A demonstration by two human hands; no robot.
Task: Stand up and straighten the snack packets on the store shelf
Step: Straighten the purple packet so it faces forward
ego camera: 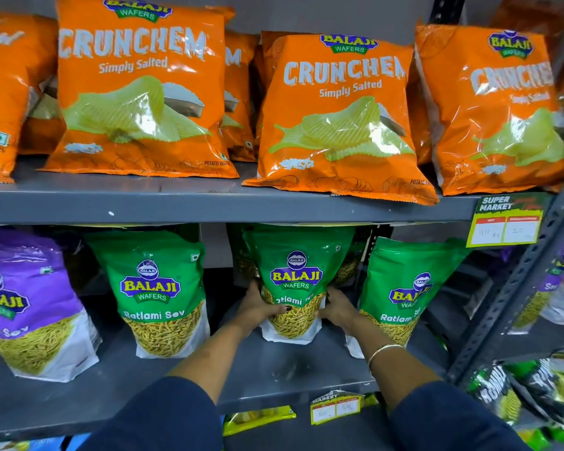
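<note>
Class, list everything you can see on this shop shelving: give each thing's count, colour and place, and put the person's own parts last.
Crunchem crisp packets: four in front, more behind, orange, upper shelf.
Ratlami Sev pouches: three in front, more behind, green, lower shelf.
Purple sev pouch: one, lower shelf, far left.
Price tags: two, yellow-green, on shelf edges.
Grey metal shelves: two main levels.
Dark packets: several, lower right rack.
Left hand: gripping the middle green pouch's left side.
Right hand: gripping its right side; gold bangle on wrist.

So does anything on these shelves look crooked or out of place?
Yes. On the upper shelf, the middle orange Crunchem packet leans back askew, its bottom corner jutting over the edge. Both hands grip the upright green Ratlami Sev pouch.
</note>
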